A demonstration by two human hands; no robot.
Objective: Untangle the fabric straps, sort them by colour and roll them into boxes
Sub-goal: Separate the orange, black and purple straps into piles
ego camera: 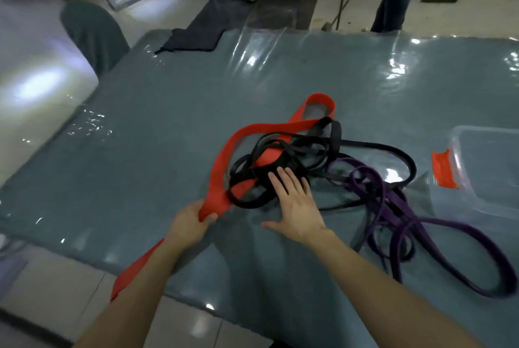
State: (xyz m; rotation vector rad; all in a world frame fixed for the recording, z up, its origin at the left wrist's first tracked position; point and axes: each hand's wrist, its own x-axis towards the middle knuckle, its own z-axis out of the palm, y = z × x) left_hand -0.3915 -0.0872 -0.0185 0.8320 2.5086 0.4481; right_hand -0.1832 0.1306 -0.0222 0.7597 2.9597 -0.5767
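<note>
A tangle of straps lies in the middle of the table (168, 137). The wide red strap (219, 168) loops through thin black straps (295, 151) and trails off the near table edge. My left hand (191, 224) grips the red strap near the front of the heap. My right hand (295, 201) lies flat with straight fingers, pressing on the black straps. Purple straps (393, 207) sprawl to the right of the heap, one long loop reaching the near right.
A clear plastic box (494, 179) with an orange clip stands at the right edge. A dark cloth (193, 35) lies at the table's far edge, a green chair (92, 33) stands far left, and a person's legs (393, 7) are beyond the table.
</note>
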